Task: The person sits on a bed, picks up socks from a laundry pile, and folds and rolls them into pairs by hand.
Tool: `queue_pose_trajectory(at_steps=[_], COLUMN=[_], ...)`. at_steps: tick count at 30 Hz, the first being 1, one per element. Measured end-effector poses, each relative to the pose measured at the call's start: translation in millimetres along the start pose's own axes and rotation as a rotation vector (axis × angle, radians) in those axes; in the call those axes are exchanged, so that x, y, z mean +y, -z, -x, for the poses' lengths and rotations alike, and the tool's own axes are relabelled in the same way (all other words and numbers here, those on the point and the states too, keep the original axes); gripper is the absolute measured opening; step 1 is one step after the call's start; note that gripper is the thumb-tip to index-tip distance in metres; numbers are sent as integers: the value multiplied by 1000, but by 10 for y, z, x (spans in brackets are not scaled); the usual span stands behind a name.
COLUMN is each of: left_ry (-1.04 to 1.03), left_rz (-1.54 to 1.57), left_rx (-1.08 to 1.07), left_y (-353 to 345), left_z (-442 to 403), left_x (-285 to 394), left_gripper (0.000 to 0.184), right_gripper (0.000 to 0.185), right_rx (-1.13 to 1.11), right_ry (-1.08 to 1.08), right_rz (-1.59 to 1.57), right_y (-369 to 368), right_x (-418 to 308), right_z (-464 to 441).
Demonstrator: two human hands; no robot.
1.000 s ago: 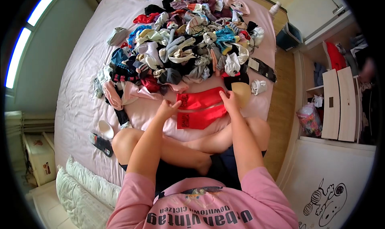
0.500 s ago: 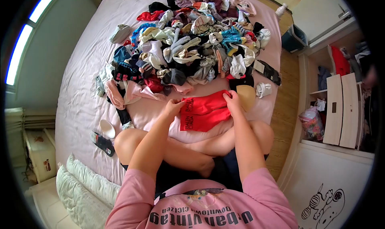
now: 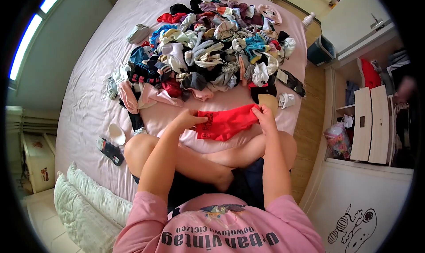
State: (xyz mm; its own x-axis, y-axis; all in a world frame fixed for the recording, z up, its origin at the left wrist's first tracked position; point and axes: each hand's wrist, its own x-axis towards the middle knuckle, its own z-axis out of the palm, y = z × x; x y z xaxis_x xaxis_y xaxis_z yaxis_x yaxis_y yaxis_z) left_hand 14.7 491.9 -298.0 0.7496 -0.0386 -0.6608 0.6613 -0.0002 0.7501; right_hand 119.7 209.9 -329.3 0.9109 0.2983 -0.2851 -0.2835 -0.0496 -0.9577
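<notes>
A pair of red socks (image 3: 228, 123) with black lettering at one end is stretched between my hands, just above my crossed legs. My left hand (image 3: 188, 119) pinches the lettered end. At the other end, the fingers of my right hand (image 3: 265, 118) are closed on the red fabric. Beyond them lies a big heap of mixed socks (image 3: 208, 60) in many colours. A beige piece (image 3: 270, 101) and a black piece with a small emblem (image 3: 264, 92) lie close to my right hand.
A rolled white sock (image 3: 287, 100) lies at the bed's right side. On my left are a white cup-shaped piece (image 3: 117, 134), a dark packaged item (image 3: 110, 151) and white pillows (image 3: 86, 204). An open cabinet (image 3: 341, 107) and a bin (image 3: 321, 49) stand to the right.
The red socks were spread wide and flat; now they form a narrower strip, one laid over the other or folded. Both hands stay on the ends. The view has shifted slightly.
</notes>
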Motion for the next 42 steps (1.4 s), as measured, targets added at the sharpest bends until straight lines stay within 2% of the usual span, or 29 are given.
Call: queue_pose_trajectory(at_steps=[2, 3, 5, 8, 9, 13, 15, 18, 21, 22, 25, 28, 32, 33, 35, 36, 37, 39, 40, 42], left_ry=[-20, -1, -3, 123, -44, 76, 89, -11, 95, 104, 149, 62, -61, -35, -364, -533, -562, -631, -496, -367], left_rz=[-241, -344, -442, -898, -1150, -611, -293, -441, -102, -21, 129, -330, -797, -876, -1076, -1171, -1206, -1263, -1467, -1607], left_rx=[3, 8, 39, -8, 81, 224, 244, 110, 0, 45, 126, 326, 607, 637, 660, 666, 564, 402, 281, 200], left_y=[16, 6, -19, 28, 47, 30, -98, -113, -79, -57, 59, 99, -52, -210, -382, -462, -586, -757, -800, -831], left_z=[-167, -219, -312, -538, -559, -511, -327, -332, -434, -446, -473, -491, -464, -214, -222, -227, -230, -282, -354, -330], left_x=[-254, -336, -484, -616, -701, -626, -421, -440, -507, -503, -429, -455, -536, -247, -323, -371, -417, -607, -709, -691], left_gripper=[24, 24, 20, 19, 18, 32, 41, 41, 33, 31, 29, 32, 49, 59, 62, 63, 65, 67, 67, 68], right_gripper=[9, 15, 20, 31, 32, 37, 36, 34, 26, 22, 18, 18, 31, 35, 41, 47, 53, 57, 61, 63], right_rx=[6, 45, 66, 69, 78, 165, 56, -61, -33, -4, 45, 58, 58, 138, 303, 243, 179, -135, -268, -370], right_ry=[-88, -18, -69, -121, -134, -92, -118, -169, -167, -156, 70, 166, 145, 205, 326, 445, 561, 729, 819, 679], right_rz=[305, 496, 697, 862, 909, 993, 934, 711, 458, 380, 240, 526, 898, 945, 1034, 1132, 1227, 1215, 1341, 1274], right_y=[141, 147, 137, 135, 110, 42, 64, 112, 75, 27, -43, -110, -169, -183, -276, -384, -532, -825, -944, -1093], right_x=[256, 380, 492, 529, 518, 517, 522, 586, 514, 457, 532, 634, 688, 677, 514, 330, 169, 266, 367, 602], right_z=[-46, -90, -137, -171, -159, -102, -121, -206, -178, -151, -233, -344, -343, -331, -245, -142, -13, 137, 198, 232])
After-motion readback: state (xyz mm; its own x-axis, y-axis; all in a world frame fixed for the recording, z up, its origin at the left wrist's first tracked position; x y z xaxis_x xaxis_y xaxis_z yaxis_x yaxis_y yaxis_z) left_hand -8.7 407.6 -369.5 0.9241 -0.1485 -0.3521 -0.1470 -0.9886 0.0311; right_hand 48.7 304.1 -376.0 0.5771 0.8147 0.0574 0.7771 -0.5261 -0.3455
